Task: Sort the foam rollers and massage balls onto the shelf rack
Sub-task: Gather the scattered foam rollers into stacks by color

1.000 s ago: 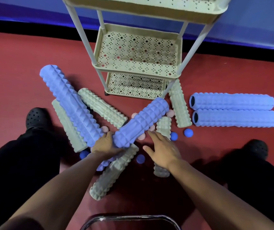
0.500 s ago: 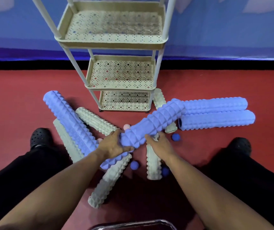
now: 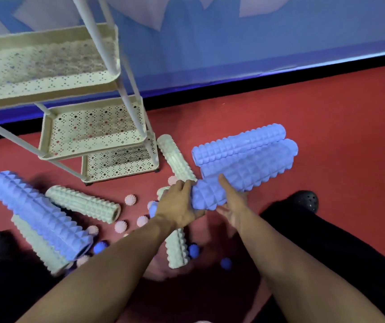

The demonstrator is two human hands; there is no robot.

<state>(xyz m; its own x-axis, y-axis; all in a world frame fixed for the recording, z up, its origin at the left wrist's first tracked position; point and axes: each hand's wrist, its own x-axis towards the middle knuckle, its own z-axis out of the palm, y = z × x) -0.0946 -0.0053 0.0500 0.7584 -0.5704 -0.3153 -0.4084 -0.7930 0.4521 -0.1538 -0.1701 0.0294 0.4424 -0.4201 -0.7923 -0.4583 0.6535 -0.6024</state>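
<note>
Both hands are gripping one blue roller (image 3: 240, 180) clear of the floor: left hand (image 3: 177, 203) wrapping its near end, right hand (image 3: 232, 201) seemingly cupping underneath. Beyond, the shelf rack (image 3: 107, 157) is waiting empty; next, swinging it leftward onto a tier.

looks like a gym or exercise room here: red sports floor (image 3: 280, 113) running to a black strip and a blue padded wall (image 3: 233, 43) at the far side. foam rollers (image 3: 33, 206) in lilac and pale green lie scattered on the near floor, with small spiky pink balls (image 3: 130, 199) and blue balls (image 3: 100, 247) among them, beside a cream three-tier rack (image 3: 93, 127) far left.
</note>
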